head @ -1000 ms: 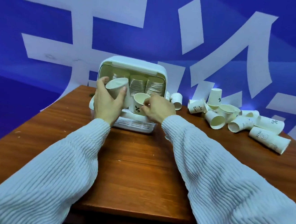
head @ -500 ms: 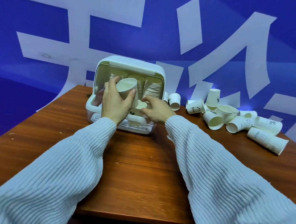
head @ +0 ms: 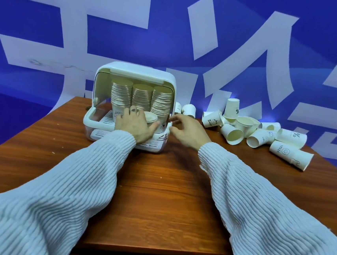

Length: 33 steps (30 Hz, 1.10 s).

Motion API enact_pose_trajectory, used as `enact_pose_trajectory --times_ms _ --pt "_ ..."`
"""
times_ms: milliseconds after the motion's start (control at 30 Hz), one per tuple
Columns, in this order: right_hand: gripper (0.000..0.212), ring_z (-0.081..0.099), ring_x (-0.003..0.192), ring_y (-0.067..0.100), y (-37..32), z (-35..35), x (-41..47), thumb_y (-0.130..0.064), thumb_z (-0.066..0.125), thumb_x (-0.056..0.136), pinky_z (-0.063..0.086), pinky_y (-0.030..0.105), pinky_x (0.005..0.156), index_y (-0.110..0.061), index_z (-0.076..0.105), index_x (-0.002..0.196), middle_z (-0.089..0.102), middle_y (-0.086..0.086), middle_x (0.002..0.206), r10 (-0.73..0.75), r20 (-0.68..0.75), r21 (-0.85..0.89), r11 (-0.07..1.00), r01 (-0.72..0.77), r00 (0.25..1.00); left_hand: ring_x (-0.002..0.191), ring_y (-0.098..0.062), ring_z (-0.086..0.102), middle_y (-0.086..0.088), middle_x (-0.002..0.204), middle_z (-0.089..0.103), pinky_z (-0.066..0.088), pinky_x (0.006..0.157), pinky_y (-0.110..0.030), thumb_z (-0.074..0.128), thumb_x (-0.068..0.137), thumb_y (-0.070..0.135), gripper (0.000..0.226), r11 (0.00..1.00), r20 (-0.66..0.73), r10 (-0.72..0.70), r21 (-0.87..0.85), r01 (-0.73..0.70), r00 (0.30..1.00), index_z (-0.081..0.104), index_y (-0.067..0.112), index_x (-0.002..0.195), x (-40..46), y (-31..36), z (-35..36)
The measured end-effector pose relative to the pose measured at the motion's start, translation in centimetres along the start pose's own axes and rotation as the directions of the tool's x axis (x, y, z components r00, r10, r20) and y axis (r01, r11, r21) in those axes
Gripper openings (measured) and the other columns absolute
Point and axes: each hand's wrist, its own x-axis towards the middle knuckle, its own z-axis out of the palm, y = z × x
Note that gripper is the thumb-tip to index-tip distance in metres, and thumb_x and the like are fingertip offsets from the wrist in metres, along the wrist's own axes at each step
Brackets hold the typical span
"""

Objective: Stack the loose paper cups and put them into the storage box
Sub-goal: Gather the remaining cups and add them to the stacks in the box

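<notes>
The white storage box point(head: 137, 70) stands open at the table's far middle, with three tall stacks of paper cups point(head: 141, 96) upright inside. My left hand point(head: 132, 123) reaches into the box's front and grips a short stack of paper cups point(head: 151, 118), whose open rim shows between thumb and fingers. Just outside the box's right wall, my right hand point(head: 187, 131) hovers with fingers loosely spread and holds nothing. Several loose paper cups point(head: 245, 128) lie in a heap at the right back of the table.
The wooden table point(head: 157, 188) has its front edge close to me and its left edge slanting away. Two more cups point(head: 189, 109) stand just behind the box's right side. A blue and white banner fills the background.
My left hand has lowered the held cups from in front of the box opening down into the box. My right hand has let go of its cup and drawn back to the right.
</notes>
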Motion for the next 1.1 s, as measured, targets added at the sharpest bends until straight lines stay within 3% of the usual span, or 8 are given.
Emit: enact_pose_trajectory --times_ms 67,133,300,500,733,833,933,1100 --pt "0.033 0.065 0.114 0.015 0.6 0.1 -0.3 -0.034 0.061 0.095 0.052 0.040 0.101 -0.026 0.066 0.127 0.071 -0.005 0.123 0.018 -0.008 0.006 1.000 -0.018 1.000 0.149 -0.035 0.022 -0.017 0.160 0.031 0.015 0.118 -0.060 0.010 0.084 0.089 0.111 0.997 0.065 0.008 0.082 -0.013 0.998 0.037 0.007 0.153 0.0 0.3 -0.1" --pt "0.033 0.065 0.115 0.016 1.5 0.5 -0.3 -0.034 0.061 0.095 0.051 0.040 0.102 -0.027 0.065 0.127 0.071 -0.005 0.124 0.057 -0.014 0.032 0.998 -0.057 0.998 0.153 -0.032 0.012 -0.014 0.163 0.030 0.003 0.120 -0.061 0.009 0.085 0.089 0.107 0.997 0.017 0.040 0.060 -0.041 0.999 0.044 0.011 0.149 0.1 1.0 -0.3" --pt "0.037 0.065 0.113 0.019 4.0 1.6 1.3 -0.030 0.059 0.095 0.052 0.037 0.099 -0.027 0.063 0.131 0.070 -0.004 0.126 0.197 -0.089 0.118 0.975 -0.186 0.976 0.143 -0.029 0.035 -0.007 0.139 0.056 0.022 0.119 -0.052 0.040 0.091 0.064 0.058 0.942 -0.442 0.268 -0.067 -0.330 0.856 0.062 0.021 0.124 -1.3 4.2 0.9" --pt "0.045 0.063 0.120 0.027 6.7 3.7 6.9 -0.020 0.059 0.094 0.050 0.038 0.100 -0.020 0.057 0.140 0.067 0.005 0.132 0.258 -0.081 0.133 0.960 -0.246 0.963 0.120 -0.025 0.053 -0.002 0.117 0.064 0.036 0.102 -0.041 0.050 0.091 0.049 0.039 0.917 -0.435 0.346 -0.031 -0.398 0.831 0.067 0.021 0.112 0.5 6.2 2.3" --pt "0.060 0.041 0.143 0.037 9.2 6.0 14.1 -0.034 0.050 0.102 0.041 0.053 0.107 -0.038 0.029 0.158 0.026 0.009 0.165 0.209 0.061 -0.221 0.956 -0.191 0.976 0.107 -0.020 0.054 0.004 0.105 0.063 0.041 0.084 -0.035 0.058 0.091 0.039 0.024 0.877 -0.464 0.194 -0.313 -0.365 0.864 0.068 0.021 0.103 1.1 6.4 3.5" --pt "0.042 0.048 0.133 0.040 9.3 7.1 15.5 -0.036 0.047 0.101 0.046 0.051 0.097 -0.031 0.045 0.143 0.043 0.013 0.147 0.209 0.027 -0.288 0.938 -0.193 0.978 0.107 -0.017 0.054 0.007 0.106 0.063 0.038 0.083 -0.031 0.059 0.091 0.040 0.024 0.873 -0.446 0.174 -0.342 -0.347 0.878 0.068 0.023 0.105 1.1 6.4 3.5" --pt "0.033 0.060 0.113 0.042 9.0 7.6 15.6 -0.033 0.046 0.099 0.048 0.047 0.085 -0.021 0.045 0.130 0.060 0.016 0.123 0.204 -0.060 -0.289 0.934 -0.212 0.977 0.107 -0.018 0.055 0.008 0.105 0.063 0.041 0.084 -0.033 0.060 0.090 0.039 0.022 0.870 -0.447 0.165 -0.353 -0.343 0.879 0.068 0.023 0.104 1.1 6.4 3.5" --pt "0.044 0.065 0.104 0.040 8.3 6.8 14.1 -0.039 0.062 0.093 0.045 0.042 0.079 -0.016 0.042 0.125 0.067 0.014 0.115 0.275 -0.182 -0.198 0.930 -0.309 0.944 0.108 -0.019 0.054 0.007 0.106 0.064 0.043 0.085 -0.035 0.062 0.090 0.037 0.022 0.871 -0.436 0.145 -0.369 -0.324 0.888 0.068 0.022 0.105 0.8 6.2 3.4"
